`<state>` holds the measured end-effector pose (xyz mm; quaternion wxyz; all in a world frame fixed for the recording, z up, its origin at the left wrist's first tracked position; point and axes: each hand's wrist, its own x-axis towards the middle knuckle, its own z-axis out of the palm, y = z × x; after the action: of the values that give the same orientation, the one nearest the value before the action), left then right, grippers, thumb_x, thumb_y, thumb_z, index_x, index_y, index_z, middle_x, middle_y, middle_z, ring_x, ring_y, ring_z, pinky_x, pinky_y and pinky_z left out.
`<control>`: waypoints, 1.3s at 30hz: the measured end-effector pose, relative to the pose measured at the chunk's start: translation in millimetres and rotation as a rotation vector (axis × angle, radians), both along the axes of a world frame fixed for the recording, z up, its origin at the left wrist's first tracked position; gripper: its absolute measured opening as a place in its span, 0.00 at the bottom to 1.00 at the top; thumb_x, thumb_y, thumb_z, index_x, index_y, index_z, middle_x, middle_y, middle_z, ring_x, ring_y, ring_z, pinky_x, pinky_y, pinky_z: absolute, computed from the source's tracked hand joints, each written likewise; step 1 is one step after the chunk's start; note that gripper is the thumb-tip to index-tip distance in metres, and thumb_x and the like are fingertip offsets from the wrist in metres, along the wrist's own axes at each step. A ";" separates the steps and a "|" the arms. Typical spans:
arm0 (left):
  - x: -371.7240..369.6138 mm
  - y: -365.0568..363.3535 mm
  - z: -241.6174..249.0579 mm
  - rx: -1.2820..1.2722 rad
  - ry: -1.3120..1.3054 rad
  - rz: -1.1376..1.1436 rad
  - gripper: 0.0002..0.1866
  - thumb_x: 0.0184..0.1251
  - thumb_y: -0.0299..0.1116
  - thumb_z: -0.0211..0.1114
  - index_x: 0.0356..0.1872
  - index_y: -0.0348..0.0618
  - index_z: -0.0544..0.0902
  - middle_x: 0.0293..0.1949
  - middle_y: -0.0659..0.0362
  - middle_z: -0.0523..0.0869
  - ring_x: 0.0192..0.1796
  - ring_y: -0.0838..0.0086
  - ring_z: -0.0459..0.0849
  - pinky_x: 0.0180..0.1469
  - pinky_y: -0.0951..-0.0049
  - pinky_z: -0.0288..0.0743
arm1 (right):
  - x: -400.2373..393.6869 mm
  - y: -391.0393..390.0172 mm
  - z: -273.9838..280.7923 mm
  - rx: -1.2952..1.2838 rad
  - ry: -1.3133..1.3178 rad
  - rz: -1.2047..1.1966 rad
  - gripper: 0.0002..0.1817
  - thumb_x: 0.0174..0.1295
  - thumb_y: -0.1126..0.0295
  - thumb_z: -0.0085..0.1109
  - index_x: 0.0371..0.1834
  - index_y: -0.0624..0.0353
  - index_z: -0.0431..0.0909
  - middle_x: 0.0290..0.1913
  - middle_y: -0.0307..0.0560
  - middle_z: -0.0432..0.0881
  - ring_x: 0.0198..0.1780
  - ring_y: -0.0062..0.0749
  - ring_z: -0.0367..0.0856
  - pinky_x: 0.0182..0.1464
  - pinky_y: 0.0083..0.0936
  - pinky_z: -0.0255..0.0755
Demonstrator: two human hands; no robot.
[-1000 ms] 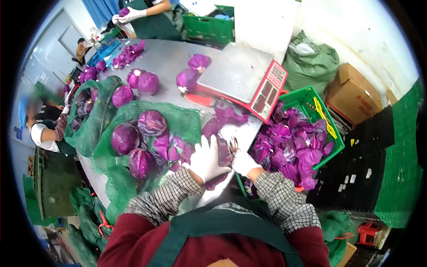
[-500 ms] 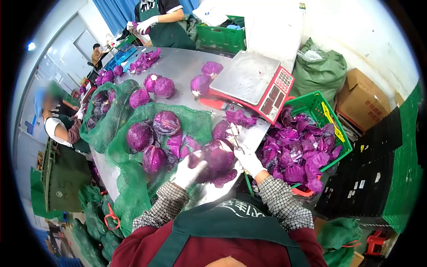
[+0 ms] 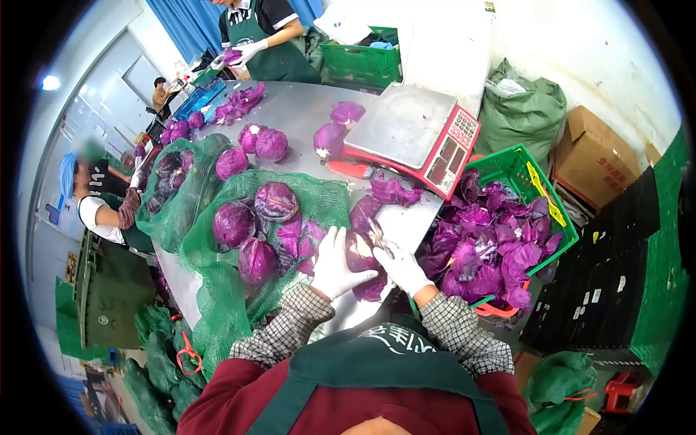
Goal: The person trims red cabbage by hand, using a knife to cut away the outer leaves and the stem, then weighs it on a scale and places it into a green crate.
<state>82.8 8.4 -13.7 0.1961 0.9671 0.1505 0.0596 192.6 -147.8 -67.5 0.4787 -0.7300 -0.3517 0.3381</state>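
A red cabbage point(image 3: 360, 254) with a pale patch on top sits on the metal table directly in front of me. My left hand point(image 3: 336, 267), in a white glove, cups its left side with the thumb across the front. At its right side, my gloved right hand point(image 3: 404, 270) is closed on a slim knife point(image 3: 378, 233), mostly hidden by fingers and blur. Loose purple leaves point(image 3: 370, 290) lie just below the cabbage. Left of my hands, several whole cabbages point(image 3: 257, 261) rest on a green mesh bag point(image 3: 210, 254).
A red scale point(image 3: 413, 130) stands at the table's far right. Below it, a green crate point(image 3: 567, 243) holds many purple leaves point(image 3: 500, 246). Another mesh bag point(image 3: 174, 177) with cabbages lies left. Co-workers point(image 3: 261, 40) stand at the far end and left side.
The cabbage has turned, and its pale patch now faces up. My left hand has shifted right and up against it. A leaf appears blurred over the crate.
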 end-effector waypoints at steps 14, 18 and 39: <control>-30.8 22.1 -27.1 -0.198 -0.321 -0.138 0.60 0.33 0.48 0.81 0.68 0.32 0.57 0.67 0.37 0.60 0.70 0.48 0.61 0.70 0.55 0.56 | 45.3 28.5 -79.1 -0.008 -0.863 -0.239 0.08 0.59 0.69 0.52 0.36 0.60 0.78 0.31 0.51 0.79 0.35 0.42 0.78 0.41 0.35 0.74; -72.8 63.4 -31.8 -0.846 -0.288 -0.003 0.57 0.44 0.37 0.79 0.72 0.35 0.49 0.70 0.44 0.57 0.69 0.59 0.62 0.69 0.60 0.60 | 18.9 19.1 -67.0 0.190 -0.191 -0.431 0.09 0.60 0.67 0.56 0.38 0.61 0.78 0.35 0.54 0.81 0.36 0.46 0.81 0.38 0.38 0.76; -50.7 43.5 10.6 0.007 -0.174 -0.448 0.50 0.41 0.29 0.77 0.70 0.42 0.58 0.69 0.40 0.60 0.73 0.49 0.56 0.72 0.55 0.53 | 18.5 -47.4 8.6 0.253 0.083 -0.389 0.15 0.66 0.66 0.53 0.51 0.64 0.75 0.40 0.42 0.80 0.17 0.17 0.69 0.21 0.15 0.65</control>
<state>32.1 51.9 -3.1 0.2134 0.9682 -0.0855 0.0982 211.1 -195.2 -58.9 0.6367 -0.7035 -0.2240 0.2226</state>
